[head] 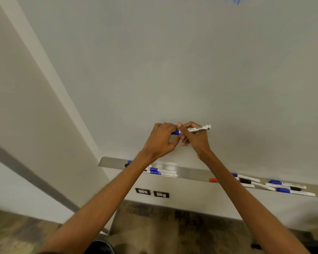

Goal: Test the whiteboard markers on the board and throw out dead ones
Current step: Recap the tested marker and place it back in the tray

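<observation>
Blue marker (198,128) at the whiteboard (173,61)
My right hand (193,139) grips its barrel — my left hand (162,139) pinches the blue cap (176,132).

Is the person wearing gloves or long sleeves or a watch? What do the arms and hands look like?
No gloves: the left hand and right hand are bare, with no rings that I can see. The left arm and right arm are slim and bare as far as the picture shows: no sleeves, watch or bracelet.
</observation>
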